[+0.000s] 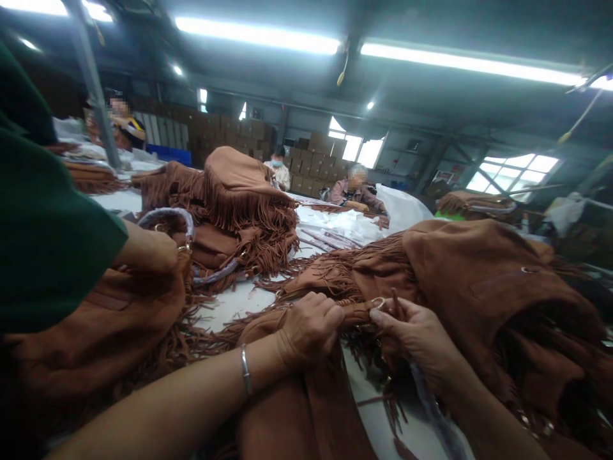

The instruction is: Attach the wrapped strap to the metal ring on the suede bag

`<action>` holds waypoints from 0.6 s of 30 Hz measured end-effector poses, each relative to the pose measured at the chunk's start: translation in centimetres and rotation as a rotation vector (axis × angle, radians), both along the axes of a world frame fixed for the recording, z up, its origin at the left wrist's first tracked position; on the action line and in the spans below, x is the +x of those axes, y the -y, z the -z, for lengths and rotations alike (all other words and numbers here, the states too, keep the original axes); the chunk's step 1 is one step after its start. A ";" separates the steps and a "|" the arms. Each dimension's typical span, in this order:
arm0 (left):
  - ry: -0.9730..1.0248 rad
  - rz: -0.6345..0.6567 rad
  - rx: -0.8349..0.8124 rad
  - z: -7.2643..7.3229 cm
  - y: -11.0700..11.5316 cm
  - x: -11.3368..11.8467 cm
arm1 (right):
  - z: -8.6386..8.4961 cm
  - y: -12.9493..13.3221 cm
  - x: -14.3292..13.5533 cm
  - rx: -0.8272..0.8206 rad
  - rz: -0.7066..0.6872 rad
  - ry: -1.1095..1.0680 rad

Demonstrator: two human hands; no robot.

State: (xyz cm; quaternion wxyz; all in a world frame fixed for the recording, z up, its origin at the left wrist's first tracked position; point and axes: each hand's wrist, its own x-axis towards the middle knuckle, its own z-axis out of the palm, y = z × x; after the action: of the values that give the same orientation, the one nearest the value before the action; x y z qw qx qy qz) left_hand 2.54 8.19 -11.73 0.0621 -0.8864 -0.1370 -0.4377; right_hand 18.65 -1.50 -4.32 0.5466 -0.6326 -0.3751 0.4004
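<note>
A brown suede-like bag [297,415] with fringe lies in front of me. My left hand [311,326], a silver bangle on its wrist, is closed around the bag's top edge. To its right, my right hand [407,326] pinches a narrow brown strap [394,301] beside a gold-coloured metal ring [378,301]. Below the right hand hangs a handle wrapped in clear plastic [431,409]. How the strap passes through the ring cannot be made out. Part of the bag's edge is hidden under my left fingers.
At left, a co-worker's green sleeve [57,223] and hand [151,246] are close by, over another brown bag [115,319]. Fringed bags [239,172] are piled ahead, and a large one [479,275] lies at right. Several people sit farther back on the white table [239,303].
</note>
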 end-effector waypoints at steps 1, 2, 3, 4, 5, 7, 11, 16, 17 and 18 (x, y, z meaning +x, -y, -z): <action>0.000 -0.008 0.054 0.0 0.1 -0.1 | 0.3 0.1 -0.2 0.027 0.007 -0.048; -0.003 -0.007 0.098 0.0 0.1 -0.1 | 0.7 0.2 -0.4 0.053 0.018 -0.099; -0.010 0.000 0.135 0.0 0.2 -0.2 | 1.1 0.3 -0.5 0.078 0.031 -0.143; -0.023 0.010 0.167 0.0 0.2 -0.2 | 1.4 0.4 -0.7 0.103 0.049 -0.173; -0.036 0.019 0.197 0.0 0.2 -0.2 | 1.8 0.5 -0.7 0.124 0.065 -0.188; -0.049 0.021 0.240 0.0 0.2 -0.2 | 2.5 0.6 -0.8 0.160 0.091 -0.173; -0.012 0.014 0.283 -0.2 0.3 -0.2 | 3.8 0.4 -0.6 0.183 0.081 -0.124; 0.057 0.034 0.324 -0.5 0.7 0.1 | 4.8 0.1 -0.1 0.203 0.002 -0.207; 0.062 0.035 0.335 -0.4 0.7 0.2 | 5.0 0.0 0.0 0.206 -0.006 -0.233; 0.062 0.035 0.344 -0.4 0.8 0.3 | 5.1 -0.1 0.1 0.211 -0.012 -0.252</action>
State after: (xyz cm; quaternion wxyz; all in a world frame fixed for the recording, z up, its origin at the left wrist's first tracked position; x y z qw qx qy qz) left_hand 2.87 7.39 -11.36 0.2011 -0.8511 -0.0465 -0.4828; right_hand 18.74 -1.44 -9.44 0.6505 -0.5142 -0.3474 0.4380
